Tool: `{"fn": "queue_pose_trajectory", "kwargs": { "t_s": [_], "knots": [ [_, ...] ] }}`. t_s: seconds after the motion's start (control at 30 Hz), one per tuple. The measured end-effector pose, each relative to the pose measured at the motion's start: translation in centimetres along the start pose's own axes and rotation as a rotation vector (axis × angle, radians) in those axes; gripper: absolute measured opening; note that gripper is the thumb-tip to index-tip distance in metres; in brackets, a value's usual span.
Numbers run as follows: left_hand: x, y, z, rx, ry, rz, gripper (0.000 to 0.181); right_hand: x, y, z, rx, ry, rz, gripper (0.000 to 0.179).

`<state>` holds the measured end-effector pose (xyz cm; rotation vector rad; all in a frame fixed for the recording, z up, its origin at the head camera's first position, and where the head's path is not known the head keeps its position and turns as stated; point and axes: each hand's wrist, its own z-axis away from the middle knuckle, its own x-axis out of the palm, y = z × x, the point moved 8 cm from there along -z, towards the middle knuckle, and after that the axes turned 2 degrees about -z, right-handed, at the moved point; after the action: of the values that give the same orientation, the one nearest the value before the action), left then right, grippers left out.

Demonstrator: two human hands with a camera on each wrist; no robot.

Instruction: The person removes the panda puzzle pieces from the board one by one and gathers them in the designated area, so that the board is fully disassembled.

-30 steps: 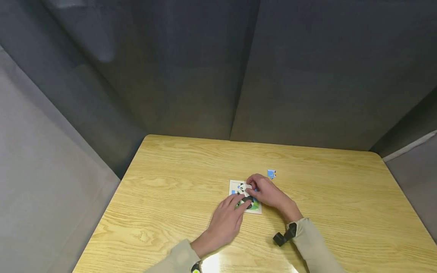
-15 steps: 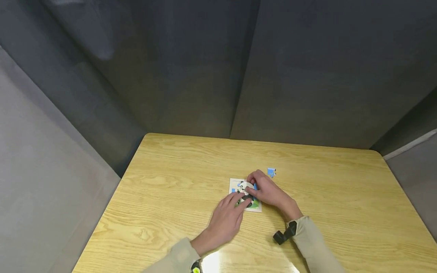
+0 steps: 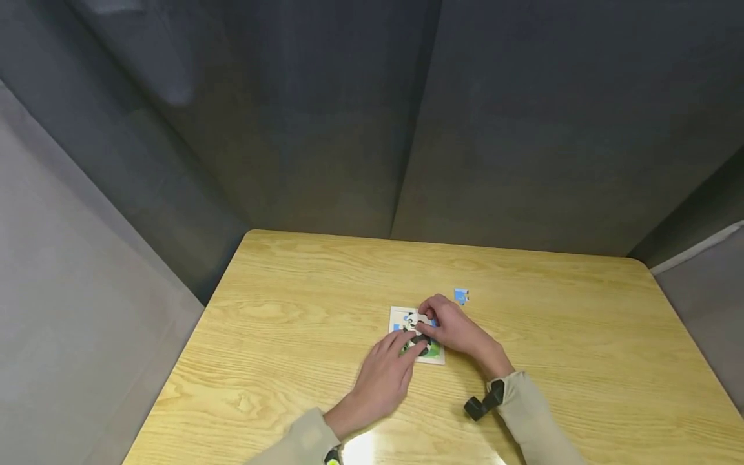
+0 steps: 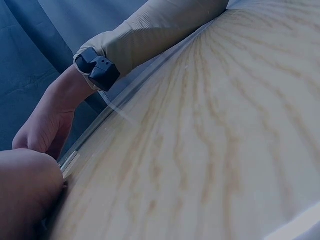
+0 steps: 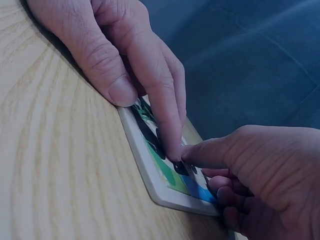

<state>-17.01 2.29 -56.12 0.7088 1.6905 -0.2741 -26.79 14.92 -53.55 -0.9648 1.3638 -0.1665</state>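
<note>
A small panda jigsaw puzzle (image 3: 434, 354) in a pale frame lies flat on the wooden table, partly covered by both hands. My left hand (image 3: 380, 381) rests on its lower left with fingers stretched out, one fingertip touching the panda picture. From the right, my right hand (image 3: 456, 328) curls over the upper part. Its thumb (image 5: 207, 152) presses on a puzzle piece (image 5: 199, 179) of the panda's head, beside the left fingertip, and its other fingers bend down at the frame's far edge. That piece is mostly hidden. The left wrist view shows little of the puzzle.
One loose blue puzzle piece (image 3: 461, 296) lies on the table (image 3: 302, 290) just beyond my right hand. Dark grey curtains (image 3: 325, 129) hang behind the table, with lighter panels at both sides. A black wrist camera (image 3: 484, 402) sticks out from the right sleeve.
The panda's head piece shifts and tilts slightly under my right fingers half a second ago, then lies flatter now. Left hand and loose blue piece stay in place.
</note>
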Motion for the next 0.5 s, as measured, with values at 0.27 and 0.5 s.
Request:
{"fn": "queue_pose_trajectory", "kwargs": {
  "t_s": [0.27, 0.5],
  "knots": [
    [-0.23, -0.02, 0.05, 0.000, 0.005, 0.004, 0.043, 0.00, -0.19, -0.18, -0.003, -0.019, 0.001, 0.025],
    [-0.21, 0.03, 0.05, 0.002, 0.017, 0.005, 0.043, -0.19, -0.44, -0.06, -0.021, -0.003, 0.004, 0.027]
  ]
}}
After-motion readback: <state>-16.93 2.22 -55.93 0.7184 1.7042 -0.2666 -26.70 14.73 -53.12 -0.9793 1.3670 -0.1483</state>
